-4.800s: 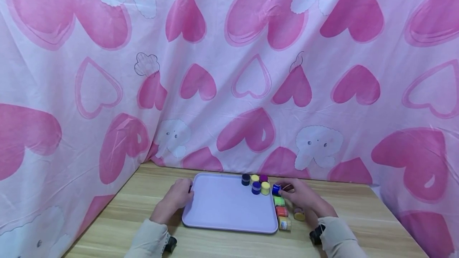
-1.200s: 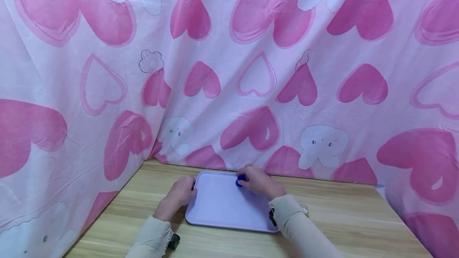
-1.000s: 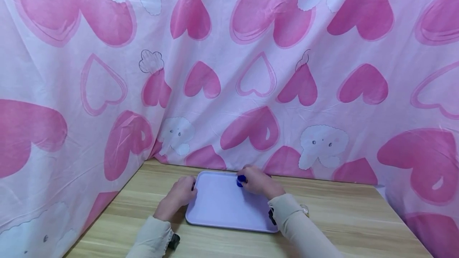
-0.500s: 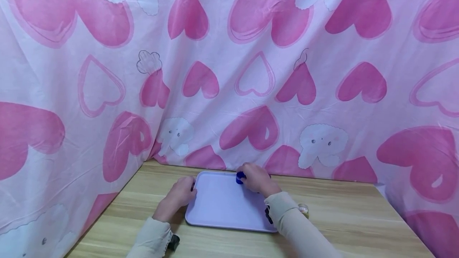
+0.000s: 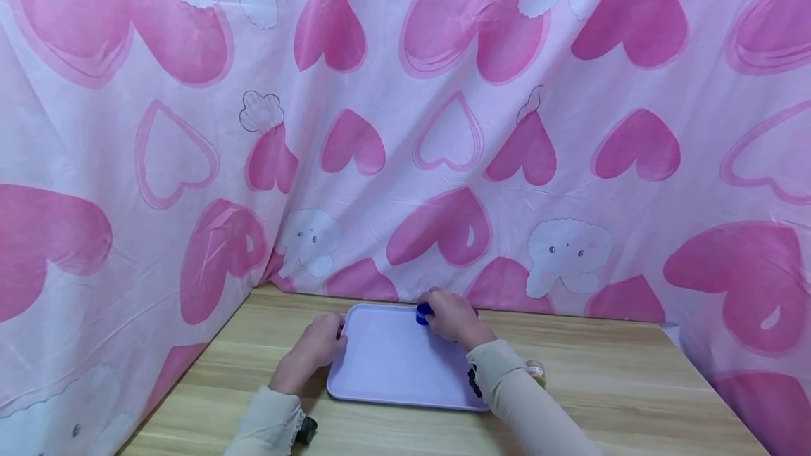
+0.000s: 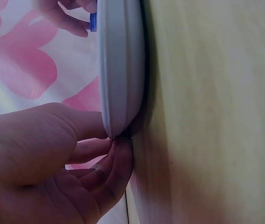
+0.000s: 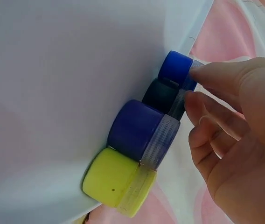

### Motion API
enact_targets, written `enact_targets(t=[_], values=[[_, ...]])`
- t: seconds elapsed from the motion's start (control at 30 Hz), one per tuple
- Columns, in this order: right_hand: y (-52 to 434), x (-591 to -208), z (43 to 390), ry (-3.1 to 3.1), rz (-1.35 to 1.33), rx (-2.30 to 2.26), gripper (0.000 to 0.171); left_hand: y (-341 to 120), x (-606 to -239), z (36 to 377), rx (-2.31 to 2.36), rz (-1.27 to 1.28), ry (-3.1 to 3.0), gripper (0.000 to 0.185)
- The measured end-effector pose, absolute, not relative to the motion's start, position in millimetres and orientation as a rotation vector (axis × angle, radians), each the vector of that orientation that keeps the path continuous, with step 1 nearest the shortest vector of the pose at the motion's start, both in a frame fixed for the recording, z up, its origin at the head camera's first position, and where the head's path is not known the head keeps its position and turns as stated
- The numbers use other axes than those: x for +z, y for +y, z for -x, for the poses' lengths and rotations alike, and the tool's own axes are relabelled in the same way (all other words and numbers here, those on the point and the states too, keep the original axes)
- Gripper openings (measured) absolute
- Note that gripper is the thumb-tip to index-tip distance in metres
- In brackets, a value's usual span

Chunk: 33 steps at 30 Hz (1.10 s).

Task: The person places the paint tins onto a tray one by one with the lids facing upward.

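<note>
- While left hand grips 1 tray, right hand pinches 1 blue jar
- 3 jars beside it
- 1 tan jar right of hands
- Blue jar squat, round

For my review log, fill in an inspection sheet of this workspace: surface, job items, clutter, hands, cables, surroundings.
Surface: wood-grain table, with a pale lilac tray on it.
Job items: blue jar, then dark jar, purple jar and yellow jar in a row; whether the blue one rests on the tray, cannot tell.
Clutter: one yellowish jar on the table, off the tray, beside the right sleeve.
Hands: left hand grips the tray's left edge; right hand pinches the blue jar.
Cables: nothing seen.
Surroundings: pink heart-patterned cloth behind and at both sides.
</note>
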State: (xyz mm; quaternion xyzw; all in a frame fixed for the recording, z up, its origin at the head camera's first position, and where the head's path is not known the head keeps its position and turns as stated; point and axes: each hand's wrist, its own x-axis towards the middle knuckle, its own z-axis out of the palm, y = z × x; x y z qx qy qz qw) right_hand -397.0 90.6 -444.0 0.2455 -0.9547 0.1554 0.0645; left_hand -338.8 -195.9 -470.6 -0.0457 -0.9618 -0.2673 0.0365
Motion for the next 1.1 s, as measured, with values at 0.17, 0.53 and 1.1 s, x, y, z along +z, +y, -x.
enact_targets(t=[0.17, 0.53, 1.1], values=[[95, -442, 396, -2.906, -0.727, 0.560, 0.043, -196, -472, 340, -0.826, 0.132, -2.965, 0.005], [119, -432, 389, -2.877, -0.750, 0.725, 0.042, -196, -471, 339, -0.819, 0.130, -2.967, 0.007], [178, -420, 373, -2.867, -0.745, 0.840, 0.022, -194, -468, 337, -0.841, 0.098, -2.991, 0.008]])
